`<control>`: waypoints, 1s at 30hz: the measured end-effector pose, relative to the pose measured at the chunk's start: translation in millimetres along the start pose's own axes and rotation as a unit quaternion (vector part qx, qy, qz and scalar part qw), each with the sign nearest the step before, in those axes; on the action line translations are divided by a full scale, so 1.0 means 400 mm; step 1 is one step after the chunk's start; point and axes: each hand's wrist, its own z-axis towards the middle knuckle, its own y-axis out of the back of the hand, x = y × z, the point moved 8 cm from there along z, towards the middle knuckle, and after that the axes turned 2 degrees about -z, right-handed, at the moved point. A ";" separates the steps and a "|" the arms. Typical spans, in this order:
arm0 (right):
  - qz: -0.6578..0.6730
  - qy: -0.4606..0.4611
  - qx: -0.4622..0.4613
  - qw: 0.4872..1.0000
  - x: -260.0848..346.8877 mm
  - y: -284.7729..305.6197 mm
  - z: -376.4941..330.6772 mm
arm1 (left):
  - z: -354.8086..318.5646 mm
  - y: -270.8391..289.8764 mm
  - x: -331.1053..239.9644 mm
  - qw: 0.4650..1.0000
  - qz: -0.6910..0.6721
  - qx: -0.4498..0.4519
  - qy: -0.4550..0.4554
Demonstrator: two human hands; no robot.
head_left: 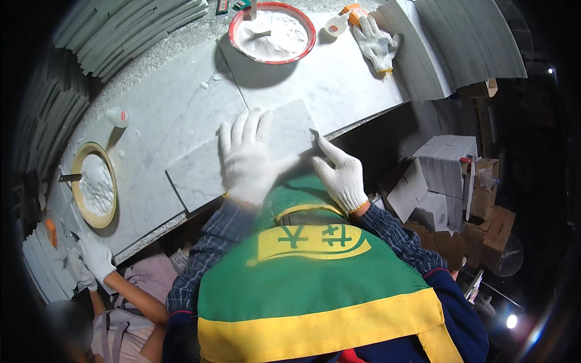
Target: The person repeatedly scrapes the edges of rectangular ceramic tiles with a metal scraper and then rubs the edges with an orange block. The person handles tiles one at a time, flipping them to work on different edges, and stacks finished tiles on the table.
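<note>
A grey-white marble tile (195,172) lies at a slant across the near edge of the marble-topped bench. My left hand (248,160), in a white knitted glove, rests flat on it with fingers stretched out. At the tile's right end is my right hand (344,176), gloved alike, with thumb and fingers bent toward the corner. A small dark shape shows at its fingertips; what it is, I cannot make out. Beyond the tile stands a red-rimmed bowl (312,37) of white powder or paste with a scraper (261,28) in it.
A cream bowl (80,199) of white material stands left, near a co-worker's gloved hand (95,257). A loose glove (376,45) and a small bottle (336,25) lie far right. Tile stacks (130,33) line the back. Boxes (445,172) stand at right below the bench.
</note>
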 end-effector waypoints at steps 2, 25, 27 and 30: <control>0.022 0.006 0.008 1.000 0.006 -0.002 0.002 | 0.000 0.003 -0.004 1.000 0.002 -0.006 -0.003; 0.047 0.040 0.015 0.998 0.030 -0.021 0.017 | 0.005 0.009 -0.004 1.000 0.009 -0.014 -0.007; 0.044 -0.010 0.015 0.999 0.007 -0.020 0.017 | 0.003 0.008 0.000 1.000 0.000 -0.009 -0.003; 0.033 -0.008 0.023 0.999 0.006 -0.018 0.017 | 0.001 0.011 -0.001 1.000 0.005 -0.017 -0.011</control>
